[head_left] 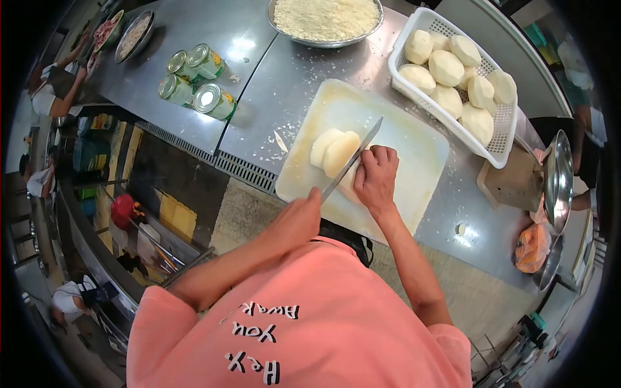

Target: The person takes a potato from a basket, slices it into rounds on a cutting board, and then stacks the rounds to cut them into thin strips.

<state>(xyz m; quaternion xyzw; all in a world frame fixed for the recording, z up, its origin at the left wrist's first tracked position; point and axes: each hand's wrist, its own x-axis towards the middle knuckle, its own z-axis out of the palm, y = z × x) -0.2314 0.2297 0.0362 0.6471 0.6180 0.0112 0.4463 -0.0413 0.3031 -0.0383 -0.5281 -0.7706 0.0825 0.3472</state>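
My left hand (303, 216) is wrapped round the handle of a knife (352, 158), whose long blade points up and to the right. The blade stands between cut pale pieces (333, 150) and the part under my right hand. My right hand (377, 174) has its fingers bent over this pale peeled vegetable and holds it against the white cutting board (414, 142). Its underside is hidden by my fingers.
A white basket (506, 132) of peeled vegetables (446, 68) stands at the upper right. Behind the board is a metal bowl of pale shreds (325, 18). Several cans (213, 100) stand left. Metal bowls (557, 181) lean far right. Other people (55, 94) are at the left edge.
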